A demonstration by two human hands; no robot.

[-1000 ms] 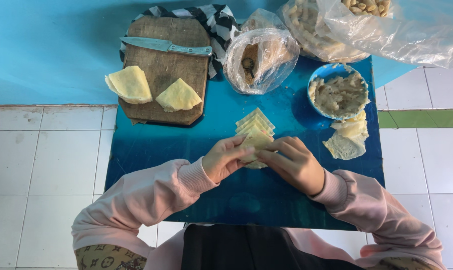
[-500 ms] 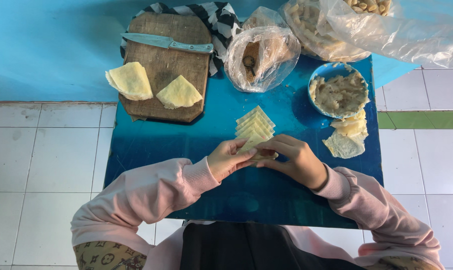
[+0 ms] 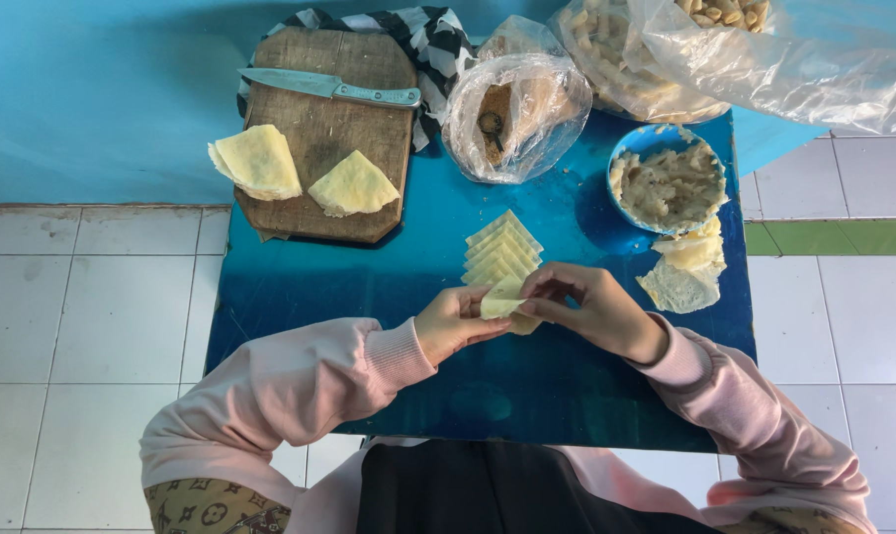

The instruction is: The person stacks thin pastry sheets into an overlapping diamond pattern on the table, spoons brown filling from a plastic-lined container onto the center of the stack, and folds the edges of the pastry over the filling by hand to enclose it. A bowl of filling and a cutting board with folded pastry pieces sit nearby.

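Note:
Both my hands meet over the middle of a blue table point(image 3: 300, 297). My left hand point(image 3: 455, 322) and my right hand point(image 3: 586, 309) pinch the same pale yellow folded wrapper point(image 3: 502, 300) between their fingertips. Just beyond it lies a row of several folded yellow wrappers point(image 3: 504, 249), overlapping on the table. A blue bowl of beige filling point(image 3: 669, 179) stands to the right, with a loose pile of thin wrapper sheets point(image 3: 687, 269) in front of it.
A wooden cutting board point(image 3: 324, 129) at the back left carries a knife point(image 3: 331, 87) and two stacks of yellow sheets point(image 3: 255, 160). A checked cloth point(image 3: 438, 44) and clear plastic bags point(image 3: 515, 109) of food lie behind. White floor tiles surround the table.
My hands have shifted slightly toward me and to the right while working the wrapper between the fingers. The row of folded wrappers and everything else on the table stays put.

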